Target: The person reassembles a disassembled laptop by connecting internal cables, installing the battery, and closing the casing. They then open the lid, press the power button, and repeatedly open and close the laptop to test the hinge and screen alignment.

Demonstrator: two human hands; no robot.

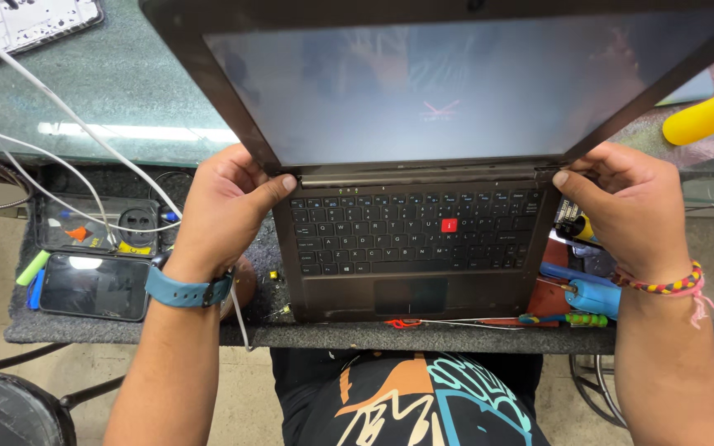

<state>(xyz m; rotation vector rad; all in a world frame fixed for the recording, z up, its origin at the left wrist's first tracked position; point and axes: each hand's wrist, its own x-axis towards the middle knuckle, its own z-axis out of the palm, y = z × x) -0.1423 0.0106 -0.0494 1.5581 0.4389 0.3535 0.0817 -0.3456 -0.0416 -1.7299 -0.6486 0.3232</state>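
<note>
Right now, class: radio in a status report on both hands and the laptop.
Left hand and right hand: each in a grip on a hinge corner of the open laptop. Screen dim, one red key. Phone left, tools right, white cable clear.

The dark grey plastic laptop [423, 248] has a matt casing, matt black keys and a smooth, semi-gloss screen showing faint reflections. It rests on a dark, coarse, felt-like mat [126, 330] covering the desk. Behind it lies a green glass desk top [126, 91], glossy and reflective. The black smartphone [94, 286] has a glossy glass face. The blue watch strap [188, 291] looks like smooth matt rubber. The multicoloured braided bracelet [663, 285] is woven thread. The yellow rounded handle [708, 114] is smooth plastic.
</note>
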